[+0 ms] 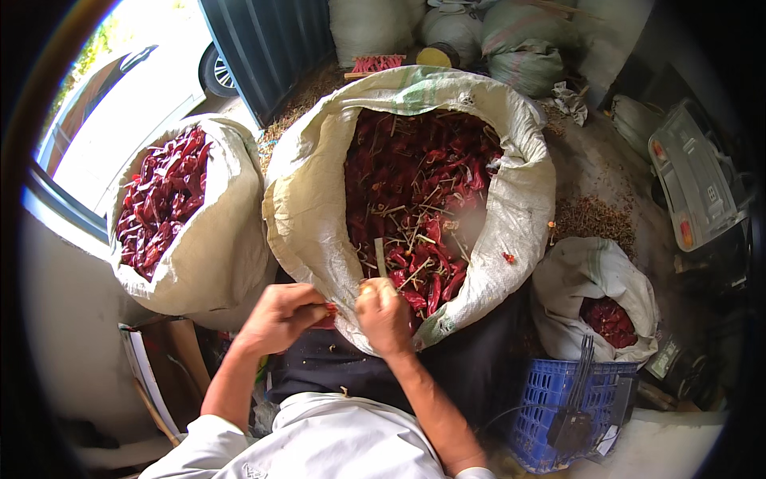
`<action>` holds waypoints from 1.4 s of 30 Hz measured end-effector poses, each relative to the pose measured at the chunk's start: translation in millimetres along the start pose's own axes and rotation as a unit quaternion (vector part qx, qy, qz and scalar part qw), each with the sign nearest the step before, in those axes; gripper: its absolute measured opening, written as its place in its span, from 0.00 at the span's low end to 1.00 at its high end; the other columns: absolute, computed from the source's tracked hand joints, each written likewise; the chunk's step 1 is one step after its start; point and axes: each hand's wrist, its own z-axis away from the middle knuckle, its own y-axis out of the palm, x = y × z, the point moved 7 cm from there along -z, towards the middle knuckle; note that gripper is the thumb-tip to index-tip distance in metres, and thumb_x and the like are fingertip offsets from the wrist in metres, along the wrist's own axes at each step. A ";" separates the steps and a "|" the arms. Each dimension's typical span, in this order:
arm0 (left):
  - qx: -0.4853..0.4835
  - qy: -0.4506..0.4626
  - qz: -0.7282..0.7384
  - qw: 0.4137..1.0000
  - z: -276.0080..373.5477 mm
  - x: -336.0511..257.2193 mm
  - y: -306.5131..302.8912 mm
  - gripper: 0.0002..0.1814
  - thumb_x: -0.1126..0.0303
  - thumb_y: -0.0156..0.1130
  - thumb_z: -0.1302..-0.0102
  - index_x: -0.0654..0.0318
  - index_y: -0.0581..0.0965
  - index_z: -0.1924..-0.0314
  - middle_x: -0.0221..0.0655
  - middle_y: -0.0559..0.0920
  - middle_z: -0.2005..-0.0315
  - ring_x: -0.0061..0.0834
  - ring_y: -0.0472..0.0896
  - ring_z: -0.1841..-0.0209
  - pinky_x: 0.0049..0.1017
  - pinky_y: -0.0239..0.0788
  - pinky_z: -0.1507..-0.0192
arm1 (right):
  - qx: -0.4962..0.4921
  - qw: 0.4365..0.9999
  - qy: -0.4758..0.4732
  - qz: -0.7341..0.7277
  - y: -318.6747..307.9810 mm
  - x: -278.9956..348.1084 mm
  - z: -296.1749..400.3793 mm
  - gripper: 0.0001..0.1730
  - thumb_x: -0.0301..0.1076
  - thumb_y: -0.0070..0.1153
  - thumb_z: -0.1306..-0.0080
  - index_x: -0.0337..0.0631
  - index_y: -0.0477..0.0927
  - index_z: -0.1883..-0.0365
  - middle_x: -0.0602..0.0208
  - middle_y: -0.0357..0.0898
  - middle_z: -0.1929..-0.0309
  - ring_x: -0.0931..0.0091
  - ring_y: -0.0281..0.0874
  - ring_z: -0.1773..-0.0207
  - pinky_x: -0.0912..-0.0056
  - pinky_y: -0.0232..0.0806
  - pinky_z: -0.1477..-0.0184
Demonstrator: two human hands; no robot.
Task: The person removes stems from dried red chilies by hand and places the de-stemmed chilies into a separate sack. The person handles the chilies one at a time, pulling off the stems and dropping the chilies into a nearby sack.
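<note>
A large white woven sack [520, 197] stands before me with its rim rolled back. Inside lie dried red chili peppers [419, 161] among loose pale stems. My left hand [284, 317] is at the sack's near left edge, its fingers closed on a red chili pepper [330, 309], mostly hidden. Over the near rim is my right hand [383, 311], fingers pinched around a small orange-yellow piece that looks like a pepper's stem end. A flat pale strip [380, 257] rises just beyond its fingertips.
At the left stands another white sack [221, 239] of red peppers. A smaller sack [568, 269] with dark red contents is at the right, above a blue plastic crate [538, 395]. Full sacks [371, 30] line the back near a blue corrugated metal door [269, 48]. Stem debris [595, 221] covers the floor.
</note>
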 end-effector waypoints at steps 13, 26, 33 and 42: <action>-0.312 0.043 -0.747 0.585 -80.8 -53.6 -203.0 0.29 0.58 0.73 0.38 0.62 0.77 0.40 0.45 0.83 0.45 0.47 0.83 0.47 0.39 0.76 0.46 | 0.105 0.849 0.222 -0.467 -35.8 -75.8 -3.1 0.06 0.35 0.52 0.24 0.43 0.74 0.54 0.67 0.82 0.68 0.86 0.69 0.80 0.84 0.58 0.82; 0.100 0.027 -0.713 0.694 -220.7 48.7 -2.5 0.31 0.64 0.69 0.45 0.49 0.78 0.37 0.42 0.72 0.36 0.44 0.72 0.38 0.39 0.69 0.37 | 0.167 0.840 0.201 -0.475 -44.3 -82.3 0.5 0.08 0.32 0.51 0.25 0.40 0.75 0.52 0.63 0.84 0.65 0.83 0.75 0.76 0.81 0.68 0.77; 0.052 0.100 -0.653 0.749 -239.8 66.8 29.5 0.17 0.72 0.64 0.44 0.64 0.79 0.53 0.49 0.83 0.52 0.50 0.82 0.54 0.41 0.78 0.52 | 0.184 0.841 0.196 -0.469 -36.2 -75.2 -1.4 0.07 0.32 0.52 0.26 0.39 0.76 0.54 0.64 0.84 0.66 0.84 0.74 0.77 0.81 0.69 0.76; -0.025 0.093 -0.198 0.975 -244.1 24.8 73.4 0.26 0.67 0.72 0.38 0.62 0.79 0.41 0.47 0.85 0.52 0.35 0.85 0.51 0.31 0.74 0.47 | 0.157 0.837 0.202 -0.484 -41.3 -76.0 0.0 0.08 0.30 0.53 0.27 0.41 0.77 0.52 0.64 0.84 0.64 0.81 0.80 0.71 0.77 0.75 0.71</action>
